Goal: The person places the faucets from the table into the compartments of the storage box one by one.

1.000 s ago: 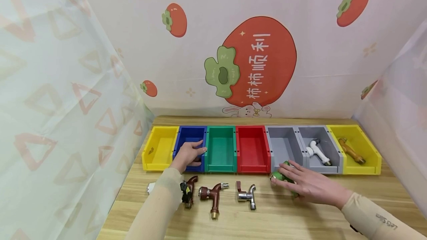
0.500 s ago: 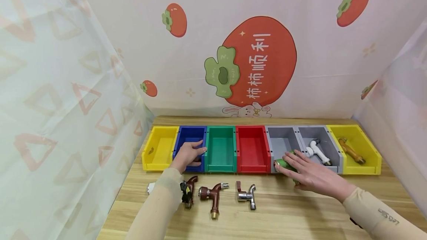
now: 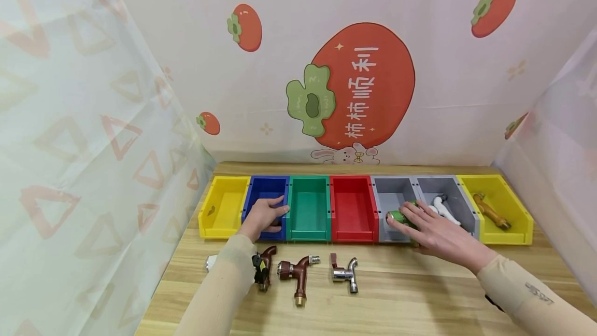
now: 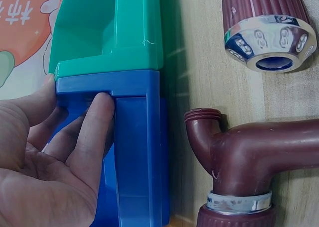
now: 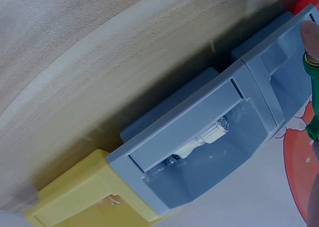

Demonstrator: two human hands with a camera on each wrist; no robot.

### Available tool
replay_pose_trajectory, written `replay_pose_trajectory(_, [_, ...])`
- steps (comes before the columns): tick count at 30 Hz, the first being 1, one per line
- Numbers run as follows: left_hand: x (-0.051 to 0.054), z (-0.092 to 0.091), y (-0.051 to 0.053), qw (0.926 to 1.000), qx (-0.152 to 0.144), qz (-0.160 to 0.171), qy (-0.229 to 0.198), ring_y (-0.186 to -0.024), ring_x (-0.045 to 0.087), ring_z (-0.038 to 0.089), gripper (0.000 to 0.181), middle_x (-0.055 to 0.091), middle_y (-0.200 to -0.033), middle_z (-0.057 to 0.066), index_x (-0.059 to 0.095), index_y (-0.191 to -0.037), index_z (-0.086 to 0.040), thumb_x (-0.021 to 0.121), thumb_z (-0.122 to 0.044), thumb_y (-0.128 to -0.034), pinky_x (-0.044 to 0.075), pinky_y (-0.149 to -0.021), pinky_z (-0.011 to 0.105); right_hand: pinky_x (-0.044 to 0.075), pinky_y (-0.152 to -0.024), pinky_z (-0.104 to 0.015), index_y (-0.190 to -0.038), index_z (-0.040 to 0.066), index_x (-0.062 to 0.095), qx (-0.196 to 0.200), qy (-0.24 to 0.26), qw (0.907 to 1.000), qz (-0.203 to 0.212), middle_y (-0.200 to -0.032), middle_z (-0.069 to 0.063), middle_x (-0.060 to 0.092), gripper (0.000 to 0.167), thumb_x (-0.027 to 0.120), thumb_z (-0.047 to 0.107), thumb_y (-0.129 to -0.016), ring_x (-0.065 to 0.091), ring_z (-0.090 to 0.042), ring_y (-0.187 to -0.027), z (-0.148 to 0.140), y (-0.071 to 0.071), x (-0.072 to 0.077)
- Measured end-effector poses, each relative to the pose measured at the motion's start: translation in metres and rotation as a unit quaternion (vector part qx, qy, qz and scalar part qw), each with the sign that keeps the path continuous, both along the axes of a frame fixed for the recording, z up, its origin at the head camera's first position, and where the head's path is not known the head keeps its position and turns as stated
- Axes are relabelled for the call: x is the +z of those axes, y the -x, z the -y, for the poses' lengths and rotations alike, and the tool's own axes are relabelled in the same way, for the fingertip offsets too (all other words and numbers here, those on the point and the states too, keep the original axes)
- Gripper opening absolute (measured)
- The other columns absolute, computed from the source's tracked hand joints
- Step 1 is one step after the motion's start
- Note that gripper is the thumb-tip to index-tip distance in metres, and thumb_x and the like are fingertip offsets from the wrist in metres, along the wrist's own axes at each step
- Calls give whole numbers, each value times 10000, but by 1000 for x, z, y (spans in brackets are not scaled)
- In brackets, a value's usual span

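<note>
My right hand (image 3: 436, 235) holds a green faucet (image 3: 397, 216) above the front of the left grey bin (image 3: 392, 191). Fingers cover most of the faucet; the right wrist view catches its green body (image 5: 315, 87) and threaded end at the edge. Over at the blue bin (image 3: 269, 184), my left hand (image 3: 263, 217) rests with fingertips at its right wall, beside the green bin (image 3: 310, 198). In the left wrist view one fingertip touches the blue wall from inside. A white faucet (image 3: 445, 210) lies in the right grey bin (image 3: 431, 185), partly behind my right hand.
A tan faucet (image 3: 491, 211) lies in the right yellow bin (image 3: 517, 217). The red bin (image 3: 353, 201) and left yellow bin (image 3: 228, 204) share the row. On the table are a chrome faucet (image 3: 344, 275), a brown faucet (image 3: 300, 279) and a darker brown faucet (image 3: 266, 268).
My right hand has raised the green faucet from the table's front area and carried it forward over the left grey bin. The left hand has stayed in place.
</note>
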State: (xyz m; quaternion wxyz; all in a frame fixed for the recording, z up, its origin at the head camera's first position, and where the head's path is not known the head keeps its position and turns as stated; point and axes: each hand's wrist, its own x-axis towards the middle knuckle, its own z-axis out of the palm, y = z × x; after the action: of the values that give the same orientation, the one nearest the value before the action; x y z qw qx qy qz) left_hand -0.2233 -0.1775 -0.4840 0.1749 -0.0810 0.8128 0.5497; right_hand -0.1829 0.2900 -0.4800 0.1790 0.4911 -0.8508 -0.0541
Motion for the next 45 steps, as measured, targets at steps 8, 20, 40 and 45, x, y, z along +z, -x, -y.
replay_pose_trajectory(8, [0, 1, 0, 10000, 3, -11, 21, -1237, 640, 309, 572, 555, -1491, 133, 466, -1553, -231, 657, -288, -1017, 638, -781, 371, 468, -1056, -622, -1529, 132, 493, -86, 60, 9999, -12, -1454, -245, 552, 1102, 997, 349, -574, 537, -414, -1328, 2, 7, -1])
replay_pose_trajectory(20, [-2, 0, 0, 10000, 24, -21, 32, -1240, 640, 305, 576, 560, -1488, 126, 472, -1549, -238, 665, -305, -1010, 639, -779, 369, 459, -1058, -638, -1514, 95, 501, -331, 100, 9993, -158, -1386, -280, 588, 1062, 999, 323, -605, 584, -447, -1261, 4, 17, -8])
replay_pose_trajectory(40, [-3, 1, 0, 10000, 19, -6, 8, -1225, 649, 299, 566, 566, -1481, 134, 477, -1546, -243, 660, -299, -1013, 639, -770, 367, 394, -1123, -636, -1560, 110, 437, -788, 143, 9959, 418, -1448, -257, 554, 1076, 952, 342, -645, 517, -457, -1341, 8, 29, -10])
replay_pose_trajectory(45, [-3, 1, 0, 10000, 17, -10, 24, -1219, 653, 298, 565, 566, -1480, 133, 477, -1546, -247, 659, -301, -1014, 639, -769, 367, 397, -1128, -622, -1560, 110, 439, -897, 113, 9943, 573, -1457, -245, 552, 1078, 952, 339, -639, 510, -455, -1350, 9, 30, -10])
